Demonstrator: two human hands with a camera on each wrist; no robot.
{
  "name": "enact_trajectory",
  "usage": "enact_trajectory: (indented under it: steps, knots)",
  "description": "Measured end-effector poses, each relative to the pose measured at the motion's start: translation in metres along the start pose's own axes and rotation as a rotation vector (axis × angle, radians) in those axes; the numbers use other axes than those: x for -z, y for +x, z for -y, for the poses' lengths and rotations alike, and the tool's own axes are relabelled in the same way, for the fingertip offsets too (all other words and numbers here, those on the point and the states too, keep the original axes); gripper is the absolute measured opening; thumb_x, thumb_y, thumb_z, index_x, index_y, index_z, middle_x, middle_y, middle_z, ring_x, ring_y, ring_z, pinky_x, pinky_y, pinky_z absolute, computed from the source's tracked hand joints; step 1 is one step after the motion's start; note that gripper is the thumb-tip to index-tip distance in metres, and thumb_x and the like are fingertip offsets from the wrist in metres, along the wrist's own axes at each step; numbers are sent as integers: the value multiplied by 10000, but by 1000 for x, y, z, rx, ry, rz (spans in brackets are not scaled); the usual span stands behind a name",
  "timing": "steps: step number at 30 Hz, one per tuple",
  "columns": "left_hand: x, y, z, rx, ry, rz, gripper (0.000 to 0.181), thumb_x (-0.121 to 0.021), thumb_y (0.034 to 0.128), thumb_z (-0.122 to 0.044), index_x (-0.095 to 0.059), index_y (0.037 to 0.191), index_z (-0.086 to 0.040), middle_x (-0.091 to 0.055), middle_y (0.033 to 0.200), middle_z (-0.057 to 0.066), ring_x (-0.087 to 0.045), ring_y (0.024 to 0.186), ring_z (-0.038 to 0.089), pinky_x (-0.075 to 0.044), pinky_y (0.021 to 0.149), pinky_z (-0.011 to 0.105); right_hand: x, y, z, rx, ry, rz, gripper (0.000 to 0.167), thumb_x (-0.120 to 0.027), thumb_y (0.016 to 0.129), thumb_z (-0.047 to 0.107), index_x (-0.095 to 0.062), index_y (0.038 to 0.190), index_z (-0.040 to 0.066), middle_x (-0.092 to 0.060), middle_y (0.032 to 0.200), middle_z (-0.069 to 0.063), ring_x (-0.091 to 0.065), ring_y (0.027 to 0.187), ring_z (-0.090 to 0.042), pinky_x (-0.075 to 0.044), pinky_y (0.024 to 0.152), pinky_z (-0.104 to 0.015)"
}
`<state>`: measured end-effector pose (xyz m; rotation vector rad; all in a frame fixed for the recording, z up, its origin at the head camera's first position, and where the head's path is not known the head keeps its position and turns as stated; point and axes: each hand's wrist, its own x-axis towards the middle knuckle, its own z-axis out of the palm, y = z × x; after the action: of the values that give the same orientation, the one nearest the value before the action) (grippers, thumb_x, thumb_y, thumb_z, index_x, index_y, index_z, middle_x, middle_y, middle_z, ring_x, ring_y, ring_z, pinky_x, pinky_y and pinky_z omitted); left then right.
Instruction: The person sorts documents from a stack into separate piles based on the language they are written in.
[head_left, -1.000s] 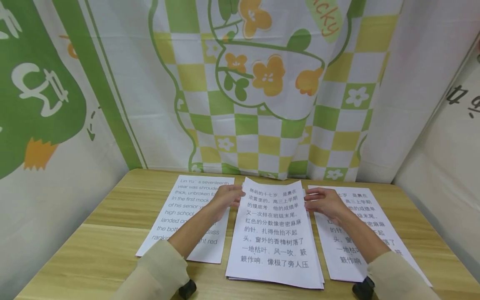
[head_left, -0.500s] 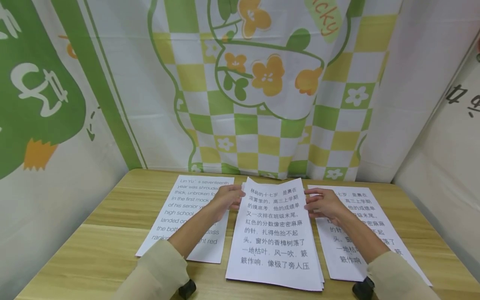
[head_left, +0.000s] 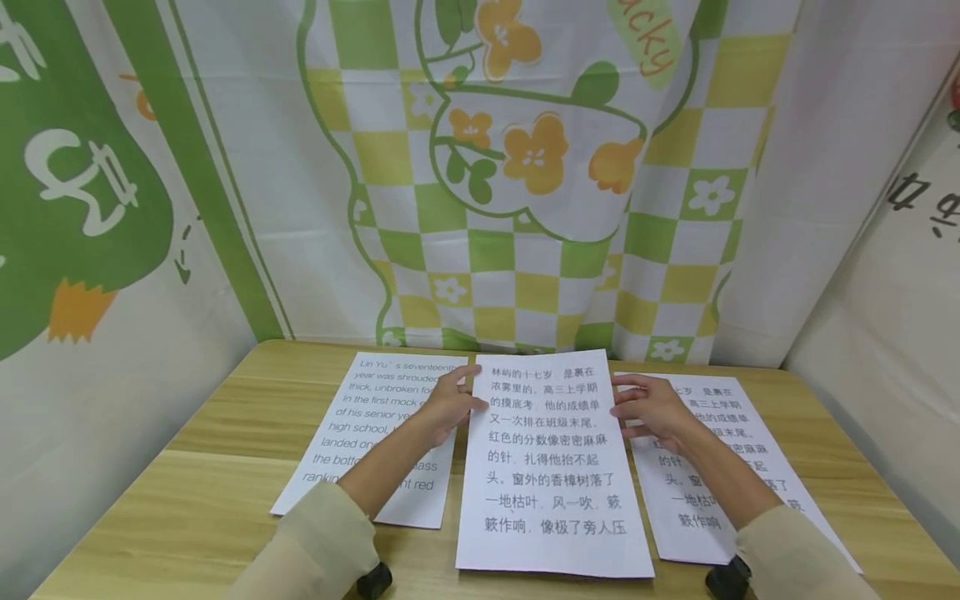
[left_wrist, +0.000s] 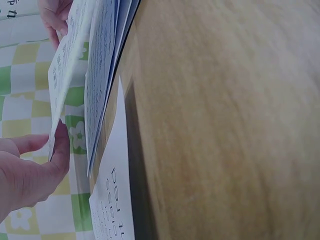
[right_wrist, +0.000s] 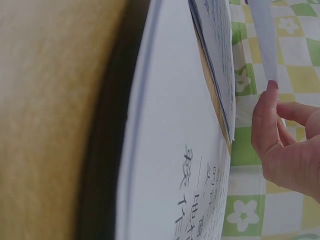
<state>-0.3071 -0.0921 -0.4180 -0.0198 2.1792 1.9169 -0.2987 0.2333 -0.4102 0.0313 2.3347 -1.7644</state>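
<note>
Legibly, the held sheet (head_left: 550, 467) begins "林屿的十七岁".

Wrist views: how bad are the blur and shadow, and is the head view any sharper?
Left wrist: tabletop soft, dark shadow beside the English sheet; right wrist: tabletop blurred, broader dark shadow beside the right-hand Chinese sheet; head: sharper, print on the middle sheet legible.

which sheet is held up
The sheet over the middle stack, its edges held by the left hand and right hand; the left sheet and right sheet lie on the table.
</note>
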Motion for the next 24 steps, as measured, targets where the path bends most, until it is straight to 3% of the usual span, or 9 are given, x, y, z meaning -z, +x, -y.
enact_trajectory:
  steps: [8, 13, 19, 24]
  knots:
    - [0, 2, 2, 6, 14, -15, 826, -663, 872, 129, -345, 1602, -88, -664, 1298, 228, -703, 965, 268, -609, 828, 339, 3, -2, -3, -1, 8, 4, 638, -681, 936, -48, -422, 1519, -44, -641, 1078, -92, -708, 848, -161, -661, 726, -363]
    - [-1, 2, 1, 22, 19, -29, 824, -669, 874, 114, -343, 1603, -89, -708, 1183, 187, -663, 808, 185, -563, 680, 246, 6, 0, -4, 1, 9, -7, 636, -681, 932, -50, -440, 1520, -22, -656, 1115, -110, -711, 871, -172, -660, 740, -373]
    - [-9, 3, 1, 29, -6, -21, 776, -651, 881, 86, -363, 1586, -65, -710, 985, 176, -644, 645, 172, -569, 539, 249, 15, -3, -6, 19, 9, -26, 625, -676, 941, -43, -455, 1524, -3, -667, 1138, -104, -702, 903, -155, -657, 745, -368]
    - [-17, 4, 2, 44, -25, -17, 763, -648, 879, 61, -369, 1581, -41, -698, 927, 175, -642, 606, 173, -555, 476, 234, 25, -5, -7, 42, 10, -30, 610, -671, 953, -34, -455, 1523, -14, -680, 1133, -88, -697, 920, -146, -653, 747, -361]
